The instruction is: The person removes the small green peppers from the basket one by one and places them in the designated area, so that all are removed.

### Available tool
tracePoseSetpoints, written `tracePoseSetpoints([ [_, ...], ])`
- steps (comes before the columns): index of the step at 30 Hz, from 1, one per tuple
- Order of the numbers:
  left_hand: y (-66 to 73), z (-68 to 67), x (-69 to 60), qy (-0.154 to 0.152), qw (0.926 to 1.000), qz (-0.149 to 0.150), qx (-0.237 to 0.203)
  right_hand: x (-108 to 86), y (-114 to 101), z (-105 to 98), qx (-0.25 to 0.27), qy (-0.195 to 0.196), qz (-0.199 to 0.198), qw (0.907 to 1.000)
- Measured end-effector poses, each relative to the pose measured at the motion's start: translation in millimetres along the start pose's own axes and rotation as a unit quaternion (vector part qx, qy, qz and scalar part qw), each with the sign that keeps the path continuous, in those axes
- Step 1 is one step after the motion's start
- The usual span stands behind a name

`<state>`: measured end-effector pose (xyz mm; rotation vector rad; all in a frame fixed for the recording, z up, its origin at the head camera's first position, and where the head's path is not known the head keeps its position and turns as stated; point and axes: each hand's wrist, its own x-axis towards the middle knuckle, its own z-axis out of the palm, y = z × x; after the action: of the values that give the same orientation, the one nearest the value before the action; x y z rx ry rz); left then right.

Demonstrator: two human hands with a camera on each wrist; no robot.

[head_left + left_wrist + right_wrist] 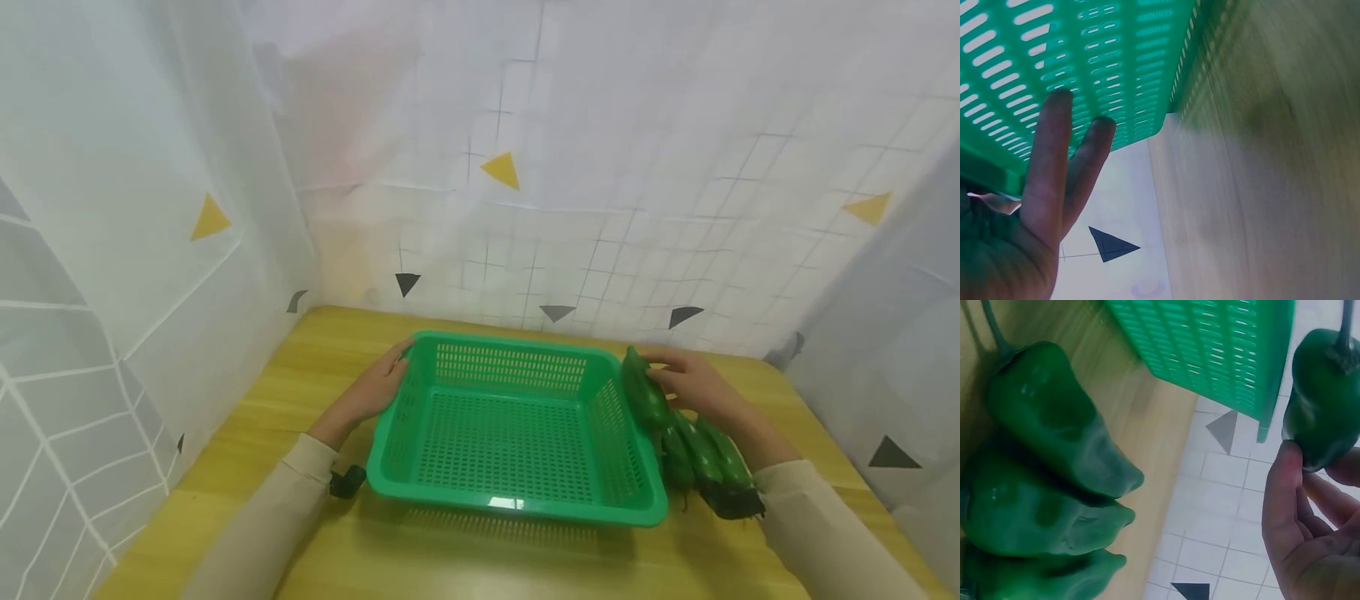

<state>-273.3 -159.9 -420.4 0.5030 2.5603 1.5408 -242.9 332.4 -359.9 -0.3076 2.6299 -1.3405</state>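
Note:
A green plastic basket [502,510] with slotted walls occupies the middle of the wooden table. My left hand [372,390] grips its left side near the far corner; in the left wrist view two fingers [1047,169] lie against the outer wall, the thumb being mostly hidden. Between the fingertips of my right hand [693,385] is a green pepper [643,392], pinched at its tapered end and raised beside the basket's right rim. Three more green peppers [1054,419] lie side by side on the table, below the right hand and outside the basket.
The wooden table [247,450] reaches back to a white patterned sheet [450,225] hung behind it. Similar sheets hang at the left [90,275] and right sides. Table surface shows around the basket's front and left.

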Motion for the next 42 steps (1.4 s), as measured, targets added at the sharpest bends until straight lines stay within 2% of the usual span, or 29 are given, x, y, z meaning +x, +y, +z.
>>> tracePoseSetpoints([
  [12,-0.9,-0.8,2.3,0.001,1.0,0.009,-0.002,-7.3,9,4,-0.03,0.043,0.0,0.9986],
  [20,2.9,-2.7,3.9,0.002,0.9998,0.018,-0.002,-16.1,16,-2,-0.038,0.063,0.005,0.9973],
  [26,-2.0,-0.3,1.2,0.003,0.9998,0.002,0.02,-24.6,21,-5,-0.053,0.066,0.021,0.9962],
  [32,-2.4,-0.5,0.4,-0.001,1.0,0.004,-0.001,-29.9,29,-4,-0.069,0.076,0.027,0.9944],
  [36,-0.5,-1.6,0.2,-0.004,1.0,0.002,-0.005,-31.5,33,-4,-0.089,0.08,0.025,0.9925],
  [38,9.4,-2.2,-4.3,-0.006,0.9999,-0.004,-0.012,-31.9,36,-3,-0.095,0.084,0.025,0.9916],
  [42,10.0,-1.6,-5.4,-0.005,1.0,-0.003,-0.006,-34.0,40,-1,-0.102,0.095,0.028,0.9899],
])
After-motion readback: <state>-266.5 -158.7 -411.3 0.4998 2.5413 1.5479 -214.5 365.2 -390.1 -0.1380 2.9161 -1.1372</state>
